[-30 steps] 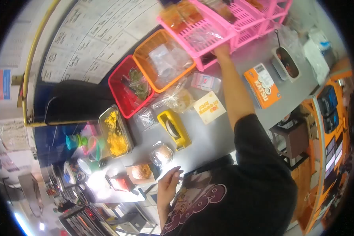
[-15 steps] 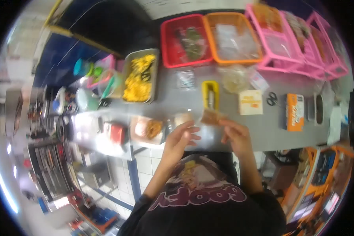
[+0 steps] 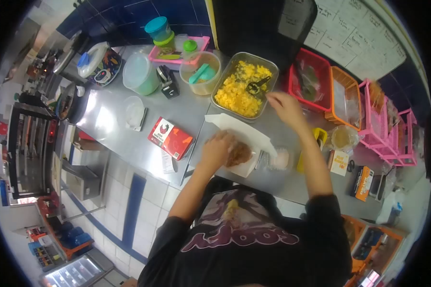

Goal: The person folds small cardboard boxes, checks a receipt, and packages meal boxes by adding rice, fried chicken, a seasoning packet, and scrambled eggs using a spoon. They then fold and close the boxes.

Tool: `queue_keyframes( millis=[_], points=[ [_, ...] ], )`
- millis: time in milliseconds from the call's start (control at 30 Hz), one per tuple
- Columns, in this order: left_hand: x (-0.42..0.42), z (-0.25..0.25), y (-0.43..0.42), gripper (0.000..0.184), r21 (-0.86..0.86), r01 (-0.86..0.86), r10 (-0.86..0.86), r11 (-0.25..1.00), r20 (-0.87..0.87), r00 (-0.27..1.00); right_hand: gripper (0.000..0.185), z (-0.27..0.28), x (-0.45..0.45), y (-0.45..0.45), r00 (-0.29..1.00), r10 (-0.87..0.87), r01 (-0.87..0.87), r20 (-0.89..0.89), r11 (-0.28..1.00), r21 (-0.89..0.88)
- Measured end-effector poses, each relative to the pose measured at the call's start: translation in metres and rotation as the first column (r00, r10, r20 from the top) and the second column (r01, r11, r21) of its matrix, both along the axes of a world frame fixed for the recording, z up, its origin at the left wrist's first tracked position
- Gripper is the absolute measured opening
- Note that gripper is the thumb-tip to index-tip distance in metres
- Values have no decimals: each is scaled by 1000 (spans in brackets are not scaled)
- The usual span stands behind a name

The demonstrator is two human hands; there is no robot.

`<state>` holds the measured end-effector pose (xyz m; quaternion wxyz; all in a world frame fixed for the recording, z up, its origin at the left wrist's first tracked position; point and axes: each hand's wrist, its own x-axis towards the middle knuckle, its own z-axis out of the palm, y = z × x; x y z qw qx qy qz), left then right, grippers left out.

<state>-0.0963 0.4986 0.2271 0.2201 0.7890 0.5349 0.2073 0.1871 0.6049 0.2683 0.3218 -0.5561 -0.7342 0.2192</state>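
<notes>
My left hand (image 3: 218,149) reaches over an open paper food box (image 3: 246,168), its fingers loosely spread and partly covering the contents. Brown fried food (image 3: 239,154) lies in the box beside those fingers. My right hand (image 3: 283,106) is at the right edge of a metal tray (image 3: 219,102) of yellow scrambled-egg-like food (image 3: 235,96). Its fingers are pinched together, and what they hold, if anything, is too small to make out. A black scoop (image 3: 255,88) rests in the tray near those fingertips. Right of the box sits a clear plastic-covered item (image 3: 278,159).
A red and white carton (image 3: 171,137) lies left of the box. Behind are a tub with a turquoise scoop (image 3: 202,74) and a lidded tub (image 3: 140,74). To the right are a yellow tape dispenser (image 3: 319,136), red basket (image 3: 316,103), orange basket (image 3: 353,125) and pink racks (image 3: 371,136).
The view has swung left. My right hand came back from the pink rack with a brown packet, now out of sight, and moved to the tray. My left hand moved over the box.
</notes>
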Motion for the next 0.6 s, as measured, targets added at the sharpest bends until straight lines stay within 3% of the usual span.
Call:
queue_keyframes(
  millis=[67, 100, 167, 200, 267, 433, 500, 533, 600],
  points=[
    [-17, 2, 7, 31, 135, -92, 102, 987, -67, 993, 24, -29, -6, 63, 929, 16, -25, 369, 1000, 19],
    [-29, 11, 6, 31, 147, -90, 99, 985, -53, 994, 24, -34, -12, 87, 925, 8, -22, 381, 999, 32],
    [-61, 34, -14, 30, 51, -319, 312, 946, 109, 944, 23, -48, -27, 116, 768, 4, 81, 641, 991, -104],
    [-79, 31, -25, 29, -9, -395, 391, 918, 170, 904, 23, -60, -28, 128, 762, 12, 71, 647, 992, -102],
    [-119, 11, -54, 28, -130, -537, 552, 833, 235, 800, 27, -78, -23, 152, 541, 147, -30, 828, 987, -156],
    [-176, -28, -152, 26, -318, -760, 824, 567, 209, 527, 32, -26, -28, 159, 519, 323, -253, 791, 942, -219],
    [-170, -30, -163, 26, -354, -801, 876, 482, 203, 438, 32, -22, -24, 167, 638, 307, -262, 706, 949, -176],
    [-164, -30, -169, 26, -426, -800, 906, 423, 230, 357, 30, -27, -25, 166, 741, 237, -167, 628, 971, -170],
    [-146, -22, -166, 27, -539, -766, 935, 351, 248, 254, 28, -52, -30, 167, 770, 240, -167, 592, 970, -177]
  ],
)
